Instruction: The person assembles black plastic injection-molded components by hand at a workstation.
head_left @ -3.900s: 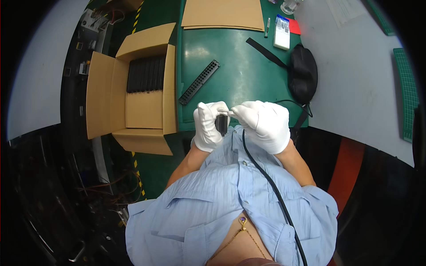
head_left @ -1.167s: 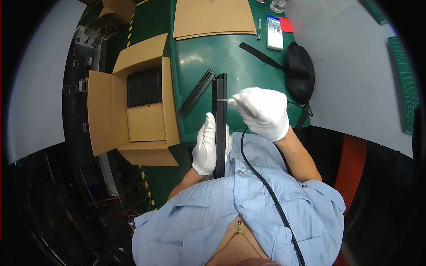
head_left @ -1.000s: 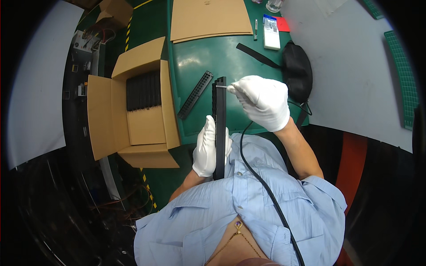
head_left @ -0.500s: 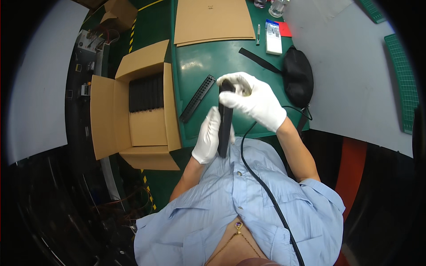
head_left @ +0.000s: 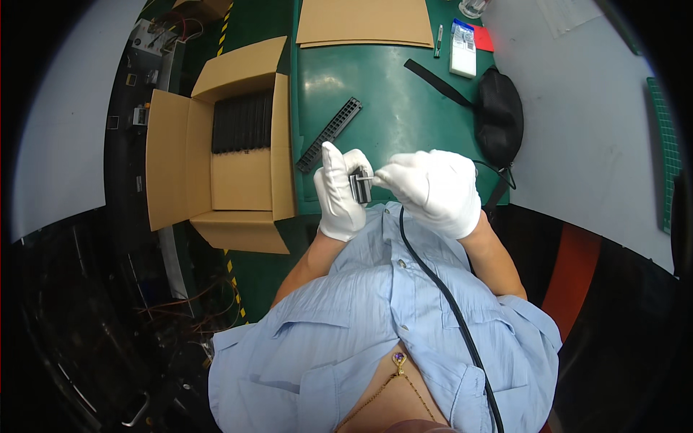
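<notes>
Both my hands wear white gloves. My left hand (head_left: 338, 198) is closed round a black bar-shaped part (head_left: 360, 189), now seen nearly end-on, so its length is mostly hidden. At the near end of that part a thin, light-coloured piece sticks out toward my right hand (head_left: 433, 189). The right fingertips are pinched together close by it; what they grip is too small to make out. Beyond my left hand a long black slotted strip (head_left: 329, 136) lies slantwise on the green table.
An open cardboard box (head_left: 242, 195) at the left holds several black bars (head_left: 242, 124) in a row. Cardboard sheets (head_left: 364, 22) lie on the table's (head_left: 390, 119) far side. Toward the right are a white-and-blue packet (head_left: 463, 54), a pen (head_left: 438, 41), a black pouch (head_left: 499, 119) and a black cable (head_left: 440, 289).
The black part has turned from lengthwise to nearly end-on in my left hand. My right hand has let go of its upper end and come down to the right, fingers pinched.
</notes>
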